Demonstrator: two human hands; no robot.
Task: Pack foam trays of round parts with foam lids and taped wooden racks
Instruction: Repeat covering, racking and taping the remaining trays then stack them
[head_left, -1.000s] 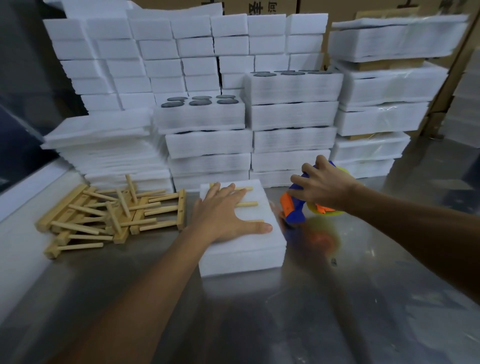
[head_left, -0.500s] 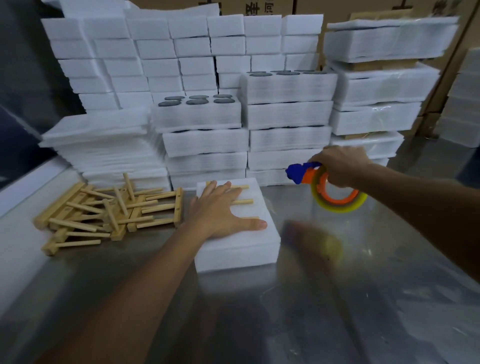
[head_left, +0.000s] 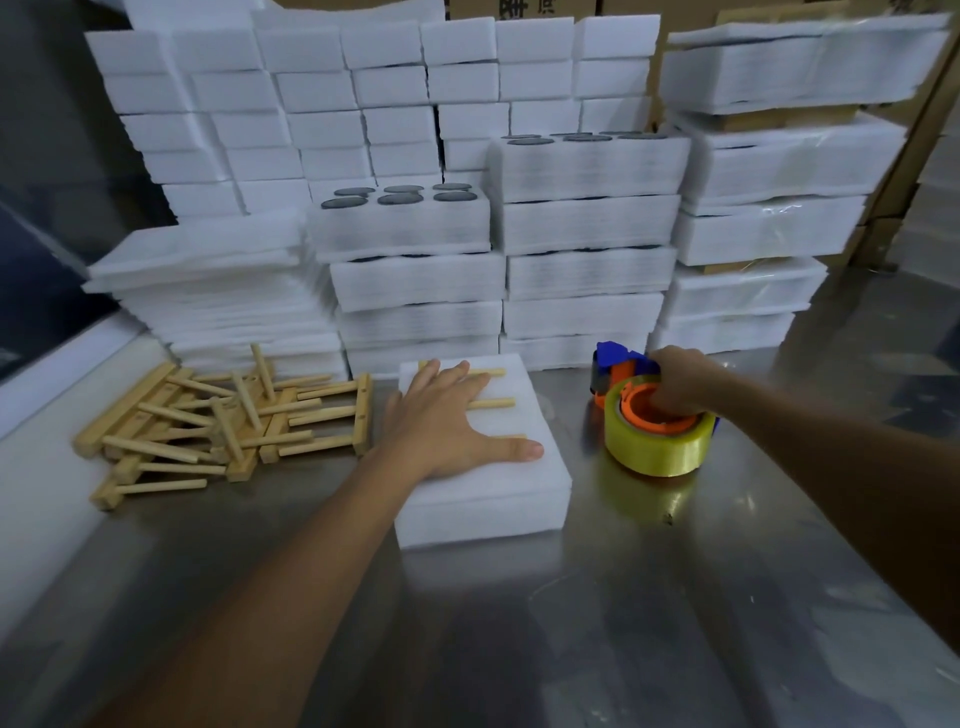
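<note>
A white foam package (head_left: 493, 488) lies on the steel table (head_left: 597, 623) with a wooden rack (head_left: 493, 403) on its lid; only the rack's peg ends show. My left hand (head_left: 447, 426) presses flat on the rack and lid, fingers spread. To the right, a yellow tape roll on an orange and blue dispenser (head_left: 657, 439) rests flat on the table. My right hand (head_left: 680, 382) grips the dispenser from above, fingers curled into its orange core.
A heap of loose wooden racks (head_left: 223, 421) lies at the left. Stacks of foam trays (head_left: 415, 270) with dark round parts (head_left: 400, 197), foam blocks and wrapped bundles (head_left: 769, 218) fill the back. Cardboard boxes stand behind. A white ledge (head_left: 31, 415) runs along the left.
My right hand carried the tape dispenser up and away from the package, then set it down flat on the table to the right. My left hand stayed on the rack.
</note>
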